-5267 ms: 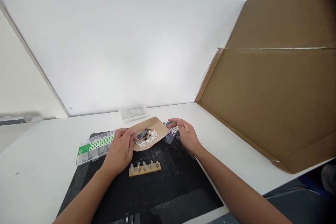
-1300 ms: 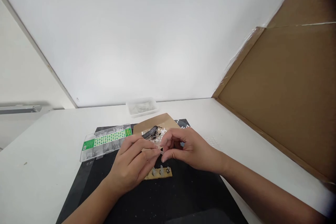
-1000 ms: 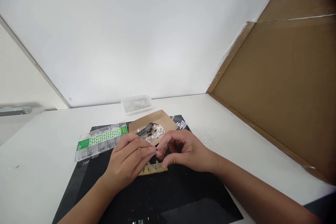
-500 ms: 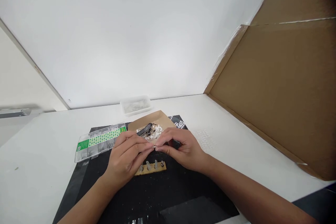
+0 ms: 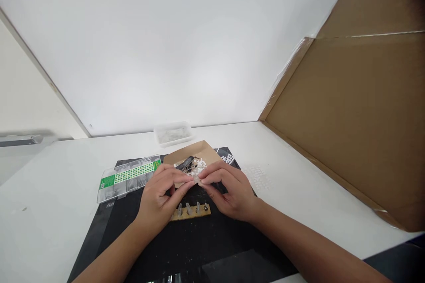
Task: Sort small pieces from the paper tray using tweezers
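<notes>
Between the fingertips of both hands is a small translucent piece (image 5: pixel 196 179). My left hand (image 5: pixel 158 196) pinches it from the left, thumb and fingers together. On the other side my right hand (image 5: pixel 230 190) pinches the same piece. Just below them, on the black mat (image 5: pixel 199 243), lies a tan strip (image 5: pixel 191 215) with several clear upright pieces and a dark one at its right end. Behind the hands a brown paper tray (image 5: pixel 204 149) holds white bits and a black object (image 5: pixel 185 163).
A clear compartment case (image 5: pixel 131 174) with a green label sits at the left. A translucent tub (image 5: pixel 173 133) stands by the white wall. Small white squares (image 5: pixel 227 156) lie behind the right hand, and more (image 5: pixel 257 177) to its right. Cardboard (image 5: pixel 348 119) rises at the right.
The fingertips have shifted slightly, and more of the translucent piece shows between them. The right thumb is lower and more bent. The whole view has moved a little.
</notes>
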Motion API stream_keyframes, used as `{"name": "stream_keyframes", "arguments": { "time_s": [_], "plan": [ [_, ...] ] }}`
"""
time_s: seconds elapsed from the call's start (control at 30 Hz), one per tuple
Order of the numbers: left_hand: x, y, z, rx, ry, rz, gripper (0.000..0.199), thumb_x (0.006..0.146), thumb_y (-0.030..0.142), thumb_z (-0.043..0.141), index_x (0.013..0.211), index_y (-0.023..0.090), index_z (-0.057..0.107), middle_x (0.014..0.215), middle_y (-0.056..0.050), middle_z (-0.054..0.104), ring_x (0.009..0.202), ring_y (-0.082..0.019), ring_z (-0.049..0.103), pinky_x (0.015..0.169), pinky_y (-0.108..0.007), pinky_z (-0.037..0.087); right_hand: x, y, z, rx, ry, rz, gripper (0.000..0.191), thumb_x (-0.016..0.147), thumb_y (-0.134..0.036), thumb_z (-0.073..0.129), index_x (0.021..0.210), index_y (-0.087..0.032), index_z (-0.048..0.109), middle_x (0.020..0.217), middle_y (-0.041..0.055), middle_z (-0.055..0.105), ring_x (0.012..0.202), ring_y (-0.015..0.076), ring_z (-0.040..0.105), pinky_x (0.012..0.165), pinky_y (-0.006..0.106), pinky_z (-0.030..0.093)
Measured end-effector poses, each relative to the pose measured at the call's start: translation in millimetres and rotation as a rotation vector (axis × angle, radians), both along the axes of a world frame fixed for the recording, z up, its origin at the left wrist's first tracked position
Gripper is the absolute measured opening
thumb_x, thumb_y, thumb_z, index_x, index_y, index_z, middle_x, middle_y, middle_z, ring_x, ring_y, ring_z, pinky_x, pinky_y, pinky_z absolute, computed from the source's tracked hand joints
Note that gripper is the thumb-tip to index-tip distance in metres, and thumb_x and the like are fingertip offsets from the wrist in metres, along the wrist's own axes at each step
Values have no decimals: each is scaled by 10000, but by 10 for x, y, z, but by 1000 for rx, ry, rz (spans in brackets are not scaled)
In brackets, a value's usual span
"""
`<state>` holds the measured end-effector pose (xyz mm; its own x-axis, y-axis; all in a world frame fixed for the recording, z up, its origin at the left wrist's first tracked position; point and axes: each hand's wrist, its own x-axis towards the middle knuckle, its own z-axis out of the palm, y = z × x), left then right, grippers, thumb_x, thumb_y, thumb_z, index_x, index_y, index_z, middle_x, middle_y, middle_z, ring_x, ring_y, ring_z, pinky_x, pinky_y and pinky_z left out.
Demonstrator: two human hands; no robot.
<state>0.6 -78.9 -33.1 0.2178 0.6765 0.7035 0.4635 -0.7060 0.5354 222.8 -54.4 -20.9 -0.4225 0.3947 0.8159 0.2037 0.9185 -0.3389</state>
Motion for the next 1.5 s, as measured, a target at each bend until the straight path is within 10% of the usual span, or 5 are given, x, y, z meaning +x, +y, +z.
{"name": "stream_keyframes", "arguments": {
  "time_s": [0.77, 1.27, 1.5],
  "plan": [
    [-303, 278, -15, 303, 169, 555, 90, 962, 239, 669, 1017, 231, 741, 939, -58, 764, 898, -231, 642, 837, -391, 500, 160, 228, -91, -237, -27, -167, 159, 929, -166, 623, 1069, -241, 612, 923, 29, 647, 634, 118, 576, 545, 241, 491],
    [-484, 1453, 583, -119, 712, 517, 301, 969, 310, 536, 1022, 253, 828, 1084, -89, 797, 1126, -333, 573, 768, -394, 533, 197, 340, -74, -176, -76, -82, 47, 1015, -228, 587, 992, -212, 626, 931, 67, 663, 909, 202, 639, 720, 300, 551],
    [-453, 1461, 602, -237, 745, 587, 453, 1026, 360, 396, 1210, 221, 786, 1118, -153, 785, 977, -357, 673, 735, -425, 511, 251, 379, -104, -228, -148, -160, 97, 1048, -257, 539, 986, -209, 597, 949, 60, 681, 891, 193, 652, 789, 319, 518]
  ]
}}
